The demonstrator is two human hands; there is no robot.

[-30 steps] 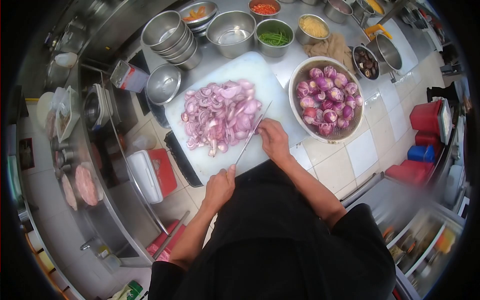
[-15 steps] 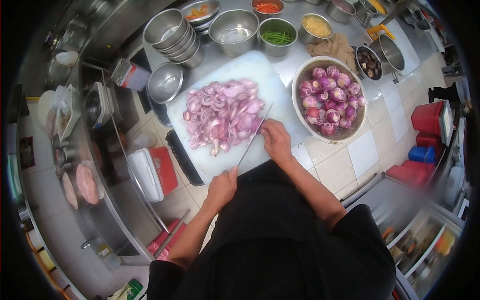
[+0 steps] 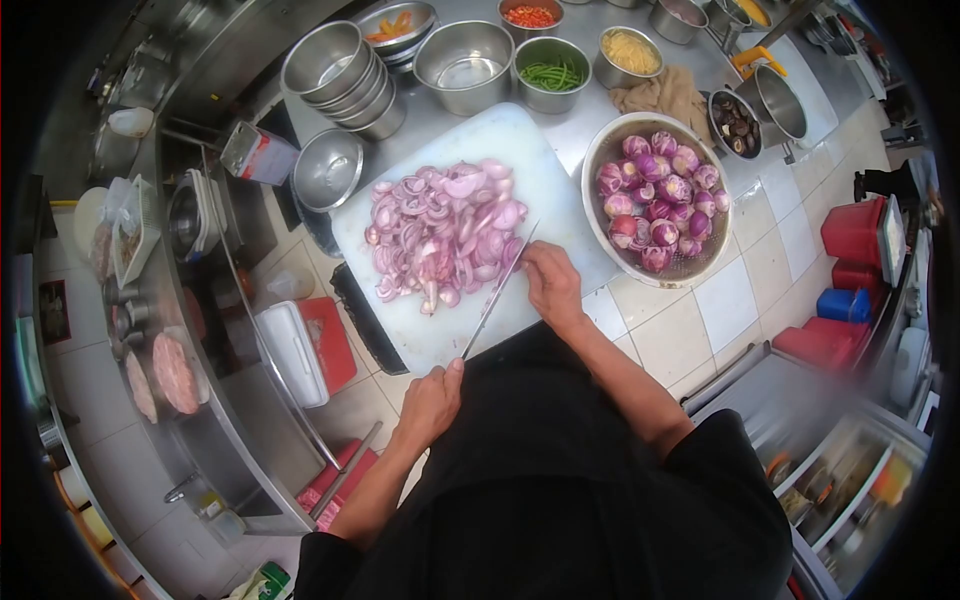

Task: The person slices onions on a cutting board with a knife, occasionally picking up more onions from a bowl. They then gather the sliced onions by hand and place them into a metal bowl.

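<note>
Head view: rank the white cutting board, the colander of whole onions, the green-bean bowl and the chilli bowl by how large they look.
1. white cutting board
2. colander of whole onions
3. green-bean bowl
4. chilli bowl. It sits farther back at the picture's edge, so its rank against the green-bean bowl is unsure.

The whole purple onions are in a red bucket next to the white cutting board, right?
Not quite. The whole purple onions sit in a round metal bowl, not a red bucket, next to the white cutting board. The head view shows it.
</note>
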